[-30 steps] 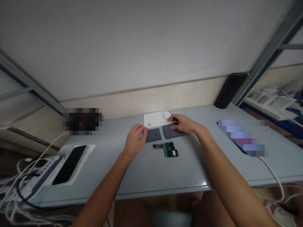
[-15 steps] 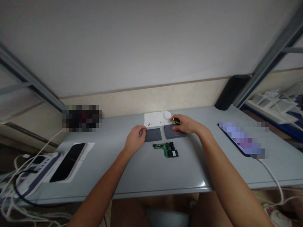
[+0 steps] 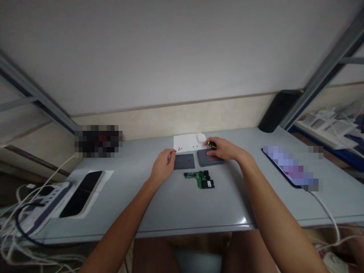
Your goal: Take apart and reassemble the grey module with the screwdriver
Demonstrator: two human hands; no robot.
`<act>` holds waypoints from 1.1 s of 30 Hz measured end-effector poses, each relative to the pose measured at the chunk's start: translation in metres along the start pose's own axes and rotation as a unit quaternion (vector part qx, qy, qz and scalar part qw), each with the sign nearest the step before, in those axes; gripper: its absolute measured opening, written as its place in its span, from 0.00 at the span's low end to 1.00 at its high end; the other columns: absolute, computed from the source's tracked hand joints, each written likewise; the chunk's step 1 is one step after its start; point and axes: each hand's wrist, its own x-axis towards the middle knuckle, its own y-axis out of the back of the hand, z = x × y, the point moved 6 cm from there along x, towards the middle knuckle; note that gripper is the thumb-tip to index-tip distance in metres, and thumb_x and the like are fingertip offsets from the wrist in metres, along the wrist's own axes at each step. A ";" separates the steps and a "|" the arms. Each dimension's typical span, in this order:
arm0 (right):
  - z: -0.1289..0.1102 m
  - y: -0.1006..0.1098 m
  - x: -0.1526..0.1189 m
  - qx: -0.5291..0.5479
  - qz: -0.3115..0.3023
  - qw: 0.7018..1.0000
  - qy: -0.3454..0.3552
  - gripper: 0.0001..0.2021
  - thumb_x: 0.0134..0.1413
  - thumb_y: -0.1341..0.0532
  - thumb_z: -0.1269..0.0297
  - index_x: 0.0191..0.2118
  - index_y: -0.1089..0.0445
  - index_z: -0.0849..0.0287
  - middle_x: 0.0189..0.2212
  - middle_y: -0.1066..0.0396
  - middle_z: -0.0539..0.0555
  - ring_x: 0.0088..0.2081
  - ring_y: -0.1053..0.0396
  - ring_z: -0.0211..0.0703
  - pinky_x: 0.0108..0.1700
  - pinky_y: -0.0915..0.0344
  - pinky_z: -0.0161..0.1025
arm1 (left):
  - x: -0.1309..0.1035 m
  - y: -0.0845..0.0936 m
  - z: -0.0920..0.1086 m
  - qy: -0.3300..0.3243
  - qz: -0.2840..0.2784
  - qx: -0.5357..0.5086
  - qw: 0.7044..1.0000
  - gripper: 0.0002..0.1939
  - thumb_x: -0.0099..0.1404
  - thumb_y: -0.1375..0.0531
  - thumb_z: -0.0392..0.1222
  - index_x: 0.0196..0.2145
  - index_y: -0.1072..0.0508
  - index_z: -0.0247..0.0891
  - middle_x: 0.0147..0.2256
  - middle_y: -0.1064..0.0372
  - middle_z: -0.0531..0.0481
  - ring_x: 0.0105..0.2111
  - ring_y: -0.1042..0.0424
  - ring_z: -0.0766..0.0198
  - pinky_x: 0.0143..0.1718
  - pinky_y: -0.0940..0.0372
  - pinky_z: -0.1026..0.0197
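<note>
My left hand [image 3: 163,165], its fingers curled together, is at the left edge of a flat dark grey plate [image 3: 184,161]; something small and dark shows between thumb and fingers. On the right, my right hand [image 3: 224,149] rests on a dark grey box-shaped casing [image 3: 204,158] with vents along its front side. A black and yellow tool [image 3: 212,144] is held under its fingers. In front of both parts lies a green circuit board [image 3: 196,176] with black components. Behind them, several tiny dark screws [image 3: 180,148] sit on a white sheet [image 3: 186,141].
A small white case [image 3: 201,138] stands on the sheet. A black phone [image 3: 81,194] and a power strip [image 3: 47,208] with cables are at the left. At the right are a lit device [image 3: 287,165] on a cable and a black cylinder [image 3: 278,111].
</note>
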 end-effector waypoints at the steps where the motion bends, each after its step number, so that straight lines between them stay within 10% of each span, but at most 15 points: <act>1: 0.000 0.000 0.000 0.003 0.001 1.000 -0.003 0.19 0.58 0.30 0.69 0.55 0.24 0.57 0.50 0.21 0.59 0.44 0.24 0.48 0.46 0.29 0.39 | 0.000 0.000 0.000 -0.002 0.000 0.000 1.000 0.14 0.81 0.47 0.45 0.48 0.22 0.41 0.46 0.20 0.43 0.47 0.22 0.52 0.54 0.28 0.47; 19: -0.001 0.000 -0.002 0.015 0.003 1.000 -0.014 0.19 0.59 0.30 0.69 0.56 0.24 0.58 0.49 0.22 0.58 0.42 0.25 0.46 0.45 0.30 0.38 | 0.003 0.007 -0.002 0.019 0.015 0.006 1.000 0.17 0.82 0.50 0.46 0.47 0.22 0.40 0.45 0.21 0.42 0.49 0.25 0.50 0.57 0.31 0.45; 33: -0.001 0.002 -0.003 0.001 -0.001 1.000 -0.029 0.20 0.59 0.30 0.69 0.57 0.25 0.59 0.50 0.22 0.59 0.43 0.25 0.48 0.46 0.30 0.40 | 0.000 -0.001 -0.007 0.096 -0.058 0.014 0.994 0.11 0.75 0.44 0.40 0.49 0.22 0.39 0.33 0.25 0.49 0.37 0.26 0.56 0.41 0.33 0.57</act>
